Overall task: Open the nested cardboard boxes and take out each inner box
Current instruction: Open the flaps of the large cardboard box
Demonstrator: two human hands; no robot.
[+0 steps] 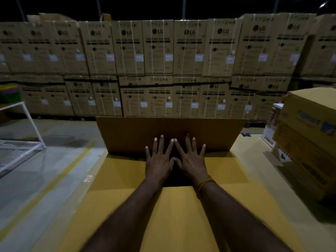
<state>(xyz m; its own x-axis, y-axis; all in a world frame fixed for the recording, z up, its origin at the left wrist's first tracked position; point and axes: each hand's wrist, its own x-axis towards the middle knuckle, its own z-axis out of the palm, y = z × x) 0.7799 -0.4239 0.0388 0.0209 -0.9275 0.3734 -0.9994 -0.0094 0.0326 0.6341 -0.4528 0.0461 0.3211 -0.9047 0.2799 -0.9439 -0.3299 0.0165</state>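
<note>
Outer box: large cardboard box (127, 171) fills the lower middle of view, its top partly open; near flap (174, 215) at 6 o'clock lies flat under the forearms.
Far flap: far flap (163, 135) at 12 o'clock stands nearly upright, lifted back.
Left hand: left hand (158, 161) flat, fingers (155, 148) spread and straight, tips against the far flap's base; grips nothing.
Right hand: right hand (191, 161) the same, spread and flat, thumb tips touching the left's; yellowish band at the wrist.
Inner box: cannot tell; the gap under the palms is dark, contents hidden.
Risk, flap: judged, flat palms give no hold, so the upright flap may spring back shut over the hands.
Risk, crush: leaning weight over the open gap could buckle the side flaps inward onto whatever sits inside.
Risk, light: dim scene; reaching in blind may snag an edge.
Surroundings: printed carton (309, 128) at 3 o'clock, white rack (27, 124) at 9 o'clock, stacked warehouse cartons (158, 48) at 12 o'clock.
</note>
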